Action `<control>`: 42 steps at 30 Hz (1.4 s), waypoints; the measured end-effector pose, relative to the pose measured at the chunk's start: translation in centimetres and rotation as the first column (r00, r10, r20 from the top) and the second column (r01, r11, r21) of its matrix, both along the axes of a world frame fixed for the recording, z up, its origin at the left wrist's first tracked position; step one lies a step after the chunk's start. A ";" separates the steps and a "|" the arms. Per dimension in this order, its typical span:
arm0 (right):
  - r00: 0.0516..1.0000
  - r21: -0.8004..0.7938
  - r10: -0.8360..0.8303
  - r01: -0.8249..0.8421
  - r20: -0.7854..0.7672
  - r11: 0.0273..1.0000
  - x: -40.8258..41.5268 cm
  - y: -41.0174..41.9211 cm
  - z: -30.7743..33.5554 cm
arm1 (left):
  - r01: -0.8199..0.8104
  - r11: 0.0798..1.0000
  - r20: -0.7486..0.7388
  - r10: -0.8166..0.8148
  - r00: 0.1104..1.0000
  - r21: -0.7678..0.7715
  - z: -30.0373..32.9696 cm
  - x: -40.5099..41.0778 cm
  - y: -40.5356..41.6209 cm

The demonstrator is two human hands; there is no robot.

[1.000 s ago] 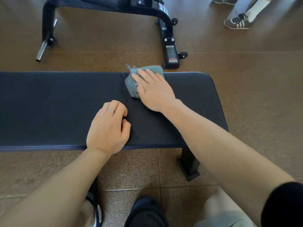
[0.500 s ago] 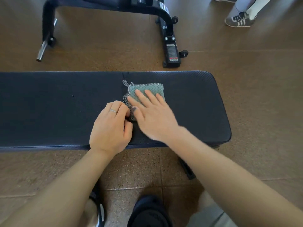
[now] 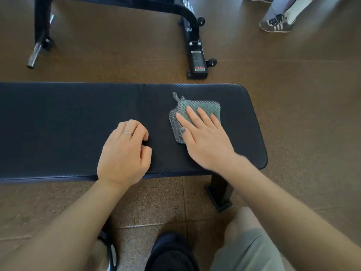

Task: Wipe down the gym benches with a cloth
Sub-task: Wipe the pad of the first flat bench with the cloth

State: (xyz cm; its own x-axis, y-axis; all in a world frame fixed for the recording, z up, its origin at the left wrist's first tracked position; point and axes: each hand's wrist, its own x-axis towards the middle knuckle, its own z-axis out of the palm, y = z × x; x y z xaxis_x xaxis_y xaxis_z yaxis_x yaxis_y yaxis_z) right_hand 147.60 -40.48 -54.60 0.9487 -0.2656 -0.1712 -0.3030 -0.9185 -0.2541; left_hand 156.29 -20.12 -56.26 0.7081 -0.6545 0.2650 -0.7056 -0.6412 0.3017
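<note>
Brown gym floor, black counter mid-frame; right hand flat fingers pressing cloth, left hand fingers curled, holding nothing

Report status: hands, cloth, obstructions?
Right hand flat on cloth, pressing it to bench. Left hand curled, empty, resting on bench. Nothing blocking.
</note>
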 end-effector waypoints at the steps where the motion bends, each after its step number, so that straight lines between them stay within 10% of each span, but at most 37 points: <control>1: 0.999 -0.002 0.036 -0.036 -0.006 0.999 2.1 -0.6 0.0 | 0.003 1.000 0.003 -0.003 1.000 0.003 0.0 0.0 0.0; 10: 0.987 -0.048 0.157 -0.155 0.027 0.987 17.5 -0.9 -0.5 | -0.003 1.000 0.014 0.003 1.000 0.002 0.0 0.1 0.0; 28: 0.961 -0.234 -0.262 0.275 0.085 0.933 9.6 -9.2 -0.8 | 0.006 1.000 0.015 -0.006 1.000 0.015 0.1 0.2 0.0; 37: 0.997 -0.117 0.011 -0.002 0.076 0.993 14.1 -1.6 -0.4 | 0.001 1.000 0.030 -0.002 1.000 0.013 0.1 -0.1 -0.1; 42: 0.986 -0.158 -0.152 0.162 0.074 0.974 9.0 -11.0 -0.4 | -0.007 1.000 0.026 0.007 1.000 0.023 -0.2 0.0 0.0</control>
State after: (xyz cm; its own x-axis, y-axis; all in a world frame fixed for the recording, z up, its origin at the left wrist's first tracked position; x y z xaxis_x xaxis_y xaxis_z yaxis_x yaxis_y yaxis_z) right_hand 156.59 -51.45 -55.02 0.9000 -0.4321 -0.0568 -0.4358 -0.8910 -0.1275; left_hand 156.31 -20.11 -56.45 0.7057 -0.6558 0.2682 -0.7085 -0.6527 0.2683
